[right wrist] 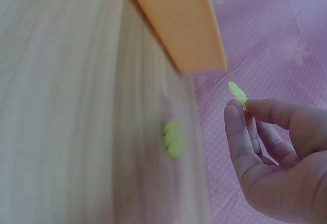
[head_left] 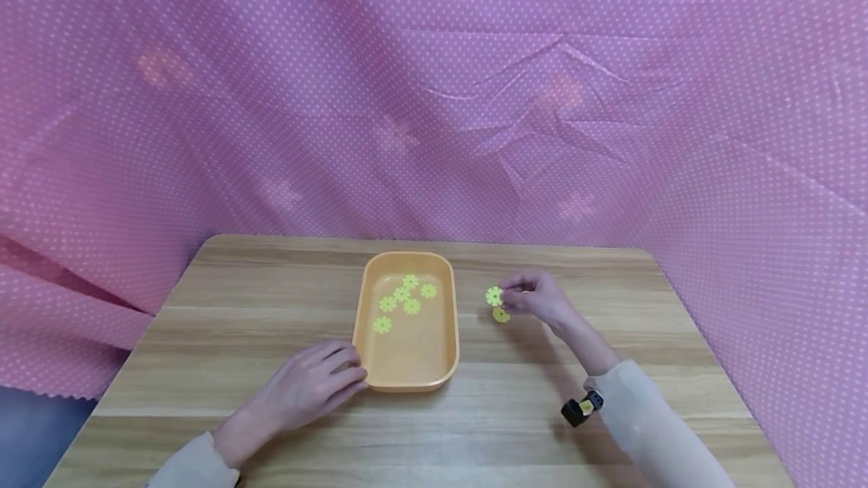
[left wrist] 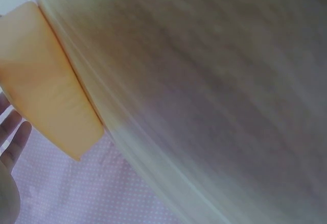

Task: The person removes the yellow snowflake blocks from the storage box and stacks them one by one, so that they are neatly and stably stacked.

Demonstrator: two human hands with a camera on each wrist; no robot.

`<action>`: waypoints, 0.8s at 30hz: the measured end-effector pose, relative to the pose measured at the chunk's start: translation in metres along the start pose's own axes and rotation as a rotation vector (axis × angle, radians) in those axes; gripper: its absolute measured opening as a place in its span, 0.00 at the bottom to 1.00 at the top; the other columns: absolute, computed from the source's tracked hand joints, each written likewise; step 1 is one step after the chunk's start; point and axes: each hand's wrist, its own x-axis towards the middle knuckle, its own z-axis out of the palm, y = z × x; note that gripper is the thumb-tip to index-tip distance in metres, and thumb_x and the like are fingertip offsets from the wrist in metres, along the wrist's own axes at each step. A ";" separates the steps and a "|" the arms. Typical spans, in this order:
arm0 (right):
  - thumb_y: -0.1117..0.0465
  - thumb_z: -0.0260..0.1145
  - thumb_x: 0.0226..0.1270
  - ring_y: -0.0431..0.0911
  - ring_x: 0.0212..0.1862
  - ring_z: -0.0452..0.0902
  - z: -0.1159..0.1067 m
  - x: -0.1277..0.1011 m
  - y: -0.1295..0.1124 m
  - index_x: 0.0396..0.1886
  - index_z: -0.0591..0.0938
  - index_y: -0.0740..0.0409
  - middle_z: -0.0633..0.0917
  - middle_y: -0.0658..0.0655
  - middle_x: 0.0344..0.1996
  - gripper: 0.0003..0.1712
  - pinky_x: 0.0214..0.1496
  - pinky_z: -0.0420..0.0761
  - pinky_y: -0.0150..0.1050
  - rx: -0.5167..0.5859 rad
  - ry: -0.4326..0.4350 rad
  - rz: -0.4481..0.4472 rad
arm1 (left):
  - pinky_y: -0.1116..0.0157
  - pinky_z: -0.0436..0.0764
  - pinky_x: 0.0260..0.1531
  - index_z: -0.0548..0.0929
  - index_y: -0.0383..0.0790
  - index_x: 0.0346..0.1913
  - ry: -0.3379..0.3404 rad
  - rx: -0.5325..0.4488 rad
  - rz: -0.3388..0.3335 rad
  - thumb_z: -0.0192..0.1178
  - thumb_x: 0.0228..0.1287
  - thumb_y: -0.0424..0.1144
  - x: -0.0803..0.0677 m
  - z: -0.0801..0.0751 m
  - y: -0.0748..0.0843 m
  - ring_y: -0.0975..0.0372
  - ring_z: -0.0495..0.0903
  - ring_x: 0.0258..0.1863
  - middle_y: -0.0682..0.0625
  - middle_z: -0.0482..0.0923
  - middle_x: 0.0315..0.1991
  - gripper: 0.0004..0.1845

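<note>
My right hand (head_left: 540,298) pinches a yellow-green flower-shaped disc (head_left: 494,296) by its edge between thumb and fingertips, above the table right of the tray. The right wrist view shows this disc (right wrist: 237,94) edge-on, held up clear of the wood. A second such disc (head_left: 501,315) lies on the table just below. Several matching discs (head_left: 411,306) lie flat inside the orange tray (head_left: 407,385). At the tray's near left corner rests my left hand (head_left: 315,382), its fingers loosely extended against the side. In the left wrist view, those fingers (left wrist: 16,142) are partly out of frame.
Everything stands on a wood-grain table (head_left: 271,269). A pink dotted cloth (head_left: 434,111) hangs behind it and along both sides. A small black device (head_left: 582,408) is strapped at the right wrist, by the pale sleeve (head_left: 651,420).
</note>
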 end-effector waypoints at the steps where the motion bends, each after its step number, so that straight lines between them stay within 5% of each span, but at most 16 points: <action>1: 0.71 0.66 0.61 0.44 0.35 0.85 -0.001 0.000 0.003 0.52 0.77 0.75 0.86 0.62 0.36 0.20 0.47 0.87 0.44 0.003 0.002 0.004 | 0.62 0.85 0.41 0.86 0.47 0.36 0.001 0.001 0.001 0.64 0.62 0.45 0.000 0.000 0.000 0.59 0.82 0.41 0.53 0.82 0.37 0.07; 17: 0.72 0.64 0.62 0.44 0.33 0.86 -0.011 0.009 0.041 0.52 0.75 0.80 0.86 0.65 0.39 0.21 0.43 0.88 0.39 0.049 0.001 0.034 | 0.63 0.85 0.39 0.86 0.47 0.36 0.004 0.001 -0.006 0.62 0.63 0.46 -0.002 0.001 0.003 0.60 0.81 0.41 0.53 0.82 0.37 0.07; 24: 0.73 0.64 0.62 0.43 0.31 0.86 -0.007 0.011 0.047 0.53 0.75 0.80 0.88 0.58 0.32 0.20 0.41 0.88 0.38 0.064 0.012 0.078 | 0.63 0.85 0.39 0.86 0.46 0.36 0.004 -0.006 -0.004 0.64 0.61 0.45 -0.003 0.002 0.002 0.60 0.81 0.41 0.53 0.82 0.37 0.07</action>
